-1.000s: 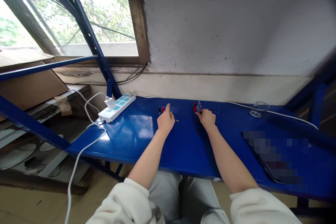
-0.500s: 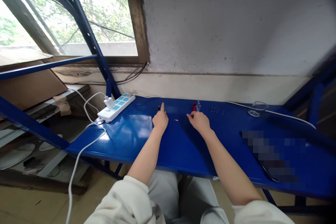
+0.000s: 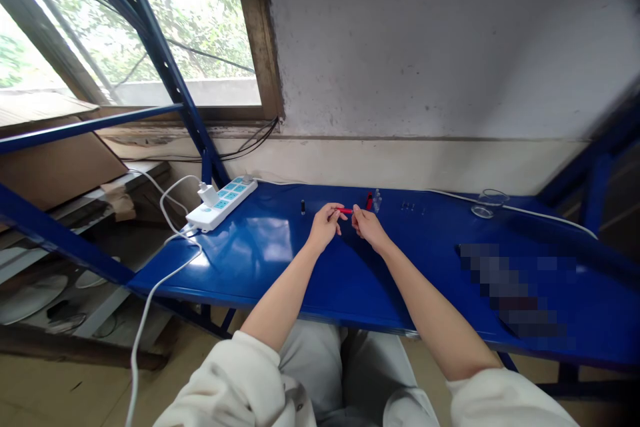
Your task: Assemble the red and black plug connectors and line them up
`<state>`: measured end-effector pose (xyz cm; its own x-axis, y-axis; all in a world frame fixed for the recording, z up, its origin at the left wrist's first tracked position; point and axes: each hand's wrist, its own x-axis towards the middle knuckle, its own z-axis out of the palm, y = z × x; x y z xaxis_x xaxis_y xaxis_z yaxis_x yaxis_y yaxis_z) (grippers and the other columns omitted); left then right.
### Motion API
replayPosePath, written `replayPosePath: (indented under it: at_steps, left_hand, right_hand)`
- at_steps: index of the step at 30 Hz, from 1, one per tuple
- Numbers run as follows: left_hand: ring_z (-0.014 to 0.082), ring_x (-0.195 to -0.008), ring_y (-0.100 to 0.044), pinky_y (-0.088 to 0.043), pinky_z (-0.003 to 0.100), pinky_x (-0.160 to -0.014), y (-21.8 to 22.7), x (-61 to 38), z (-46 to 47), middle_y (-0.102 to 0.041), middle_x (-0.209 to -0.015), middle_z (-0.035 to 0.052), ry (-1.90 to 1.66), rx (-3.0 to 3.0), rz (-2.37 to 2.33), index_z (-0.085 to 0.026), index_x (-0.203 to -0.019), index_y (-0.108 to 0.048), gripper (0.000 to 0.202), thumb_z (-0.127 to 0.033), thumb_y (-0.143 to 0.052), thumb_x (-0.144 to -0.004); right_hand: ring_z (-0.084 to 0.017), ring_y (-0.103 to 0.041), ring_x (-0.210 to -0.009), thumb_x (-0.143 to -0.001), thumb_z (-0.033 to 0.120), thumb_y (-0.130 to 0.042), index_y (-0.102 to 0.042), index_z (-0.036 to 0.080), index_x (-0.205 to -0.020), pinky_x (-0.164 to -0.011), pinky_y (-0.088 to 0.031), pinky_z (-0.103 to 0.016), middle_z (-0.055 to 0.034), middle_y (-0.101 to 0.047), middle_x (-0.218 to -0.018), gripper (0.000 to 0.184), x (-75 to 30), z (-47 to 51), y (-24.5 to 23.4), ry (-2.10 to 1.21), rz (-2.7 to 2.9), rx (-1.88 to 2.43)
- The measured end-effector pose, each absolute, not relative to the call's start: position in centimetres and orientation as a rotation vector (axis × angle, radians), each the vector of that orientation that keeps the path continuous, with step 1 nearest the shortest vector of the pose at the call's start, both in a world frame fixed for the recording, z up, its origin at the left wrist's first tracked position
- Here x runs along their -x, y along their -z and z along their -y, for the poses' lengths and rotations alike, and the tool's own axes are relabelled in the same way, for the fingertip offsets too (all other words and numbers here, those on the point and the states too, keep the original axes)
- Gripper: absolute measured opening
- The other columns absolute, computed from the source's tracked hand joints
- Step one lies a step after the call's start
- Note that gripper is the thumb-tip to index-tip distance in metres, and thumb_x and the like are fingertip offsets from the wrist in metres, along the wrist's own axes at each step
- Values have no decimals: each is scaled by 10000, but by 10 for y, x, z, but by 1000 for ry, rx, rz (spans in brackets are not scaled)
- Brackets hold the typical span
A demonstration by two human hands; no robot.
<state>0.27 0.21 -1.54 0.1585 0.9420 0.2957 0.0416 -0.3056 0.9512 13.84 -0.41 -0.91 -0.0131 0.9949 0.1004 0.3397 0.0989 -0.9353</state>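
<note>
My left hand (image 3: pixel 325 226) pinches the left end of a small, slender red tube (image 3: pixel 345 211) above the blue tabletop (image 3: pixel 280 273). On the tube's other end, the fingers of my right hand (image 3: pixel 368 225) are closed. The tube lies roughly level between the two hands; its ends are partly covered by fingertips. Left of my left hand stands a small black cylinder (image 3: pixel 303 207) with a pale band. Just beyond my right hand are another red piece (image 3: pixel 369 201) and a cluster of small clear pieces (image 3: pixel 377 200).
Several tiny clear parts (image 3: pixel 408 206) lie farther right, near a clear glass dish (image 3: pixel 483 211). A white power strip (image 3: pixel 223 203) with a cable is at the left end. A blurred-out dark object (image 3: pixel 510 293) covers the right front. Blue frame posts (image 3: pixel 175 87) flank the table.
My left hand has moved right and my right hand slightly left, so they meet at the red tube. The small copper-coloured piece between them is no longer visible on the table.
</note>
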Motion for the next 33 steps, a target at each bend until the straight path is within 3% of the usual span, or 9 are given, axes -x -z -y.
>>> replayPosePath:
  at_steps: [5, 10, 14, 16, 21, 26, 33]
  left_hand:
    - [10, -364, -455, -417, 169, -442, 12, -1, -1, -596, -759, 6, -1288, -1471, -965, -147, -983, -497, 211, -282, -432, -833]
    - [21, -344, -460, -368, 161, -378, 9, -1, 0, -588, -717, -3, -1324, -1405, -976, -137, -972, -501, 217, -287, -443, -827]
    - [16, -329, -449, -344, 155, -360, 8, 0, 0, -582, -699, -7, -1342, -1384, -998, -128, -962, -506, 217, -285, -453, -821]
    - [17, -332, -450, -338, 155, -355, 8, 0, 0, -586, -701, -5, -1334, -1390, -1002, -128, -961, -511, 227, -298, -457, -819]
    - [23, -346, -456, -330, 161, -355, 6, 0, 2, -604, -706, 6, -1319, -1372, -979, -129, -974, -523, 288, -357, -487, -801]
    - [34, -388, -491, -317, 166, -365, 3, 2, 4, -623, -788, 30, -1251, -1336, -839, -145, -1038, -509, 370, -374, -558, -752]
    - [26, -359, -453, -264, 163, -337, 5, 2, 0, -594, -696, 9, -1331, -1221, -915, -123, -873, -547, 327, -405, -591, -714]
  right_hand:
    - [-45, -272, -342, -758, 578, -425, -398, 197, -610, -346, -206, -186, 67, -341, -479, 410, -135, 5, 6, -1211, 1310, 1146]
    - [-44, -378, -370, -744, 511, -491, -483, 187, -798, -343, -265, -169, 52, -465, -584, 329, -140, 3, 3, -1145, 1422, 1102]
    - [-62, -473, -408, -736, 462, -536, -437, 211, -1077, -342, -321, -176, 3, -583, -759, 435, -143, 6, 0, -1146, 1453, 1141]
    - [-58, -477, -409, -769, 494, -480, -466, 188, -1041, -341, -325, -174, -26, -602, -782, 409, -143, 7, -1, -1155, 1426, 1184]
    - [-53, -411, -368, -763, 546, -452, -534, 148, -732, -337, -285, -170, 20, -506, -527, 408, -142, 6, 1, -1155, 1462, 1200]
    - [-52, -402, -394, -707, 537, -527, -522, 168, -727, -368, -281, -180, 38, -499, -550, 370, -144, 6, 0, -1155, 1468, 1083]
    - [-77, -433, -469, -690, 447, -566, -564, 168, -790, -436, -334, -202, 28, -502, -585, 296, -148, 6, -2, -927, 1581, 1151]
